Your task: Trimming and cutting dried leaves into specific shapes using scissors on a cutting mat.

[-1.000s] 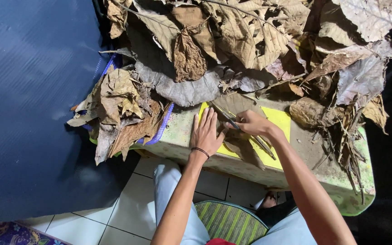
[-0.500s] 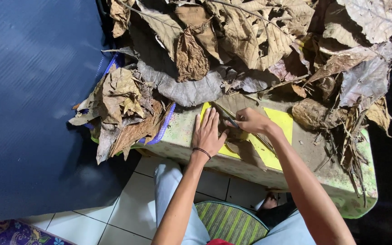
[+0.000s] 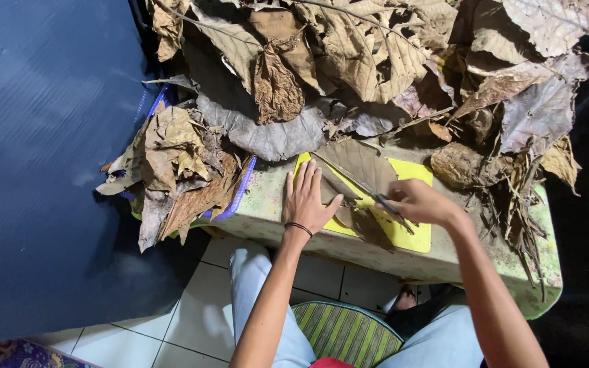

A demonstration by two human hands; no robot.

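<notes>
Pressing our left hand (image 3: 306, 200) flat, fingers spread, we pin one edge of a large dried brown leaf (image 3: 359, 167) against the yellow cutting mat (image 3: 410, 235); nothing is gripped on that side, the palm simply bears down. Our right hand (image 3: 417, 202) is closed around a thin dark-handled cutting tool (image 3: 384, 203), its tip on the leaf along the midrib; we cannot tell whether it is a knife or a stylus. The leaf lies on the mat between our hands, near the front of the pale green speckled table (image 3: 267, 211). We judge it to be very light, papery and brittle, likely to crack or tear if bent or pulled, so it is best held by flat pressure beside the cut line, or lifted by the stiffer midrib or stem end, not pinched at its thin edges. Farther out, a heap of dried leaves (image 3: 376, 61) covers the back of the table, and a smaller pile of crumpled leaves (image 3: 172, 170) sits at the left corner on a purple-edged tray (image 3: 243, 187). A dark blue mat (image 3: 42, 150) lies beyond that, and below the table edge we see white floor tiles (image 3: 192, 320) and a green striped stool (image 3: 342, 330) between our knees.
</notes>
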